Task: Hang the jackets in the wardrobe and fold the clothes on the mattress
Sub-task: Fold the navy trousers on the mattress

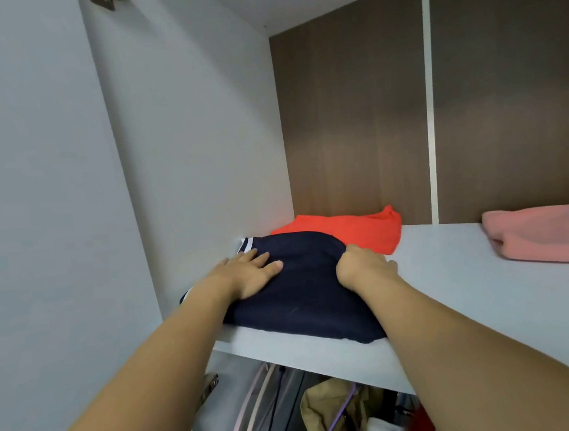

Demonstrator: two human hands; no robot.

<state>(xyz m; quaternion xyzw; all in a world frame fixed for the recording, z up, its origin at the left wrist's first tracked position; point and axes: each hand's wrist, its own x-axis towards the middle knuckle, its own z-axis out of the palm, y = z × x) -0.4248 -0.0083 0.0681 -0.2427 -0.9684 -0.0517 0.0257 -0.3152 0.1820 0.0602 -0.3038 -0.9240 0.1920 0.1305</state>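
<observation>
On the upper wardrobe shelf [453, 269], near its left wall, sits the folded navy garment [303, 292], w/ white stripes showing at its far-left corner. Its front edge lies right at the shelf lip, maybe slightly over it, so that's the main risk: if the hands let go before it's pushed further in, the front could sag off and the fold come undone, or the whole thing slide down toward the hangers below. Second risk: the navy piece overlaps the front edge of the orange folded garment [349, 230] behind it, so a hard shove prob. bunches or drags the orange one toward the back panel. Third: the right-side pinch could pull the top layer loose from the fold if tugged rather than pushed.

Left hand [250, 273]: flat, fingers straight and a bit spread, palm pressing down on the navy fabric near its left-rear part; not gripping anything. Right hand [363, 267]: fingers curled, bunching the navy fabric at its right edge, knuckles up, w/ fingertips partly hidden so exact hold can't be read. Hands are apart, one on each side of the garment.

Pink folded item [546, 237] rests well apart at the shelf's right. Below the shelf, hanging clothes [331, 414] on hangers are visible, incl. a tan piece, so some hanging appears done.
</observation>
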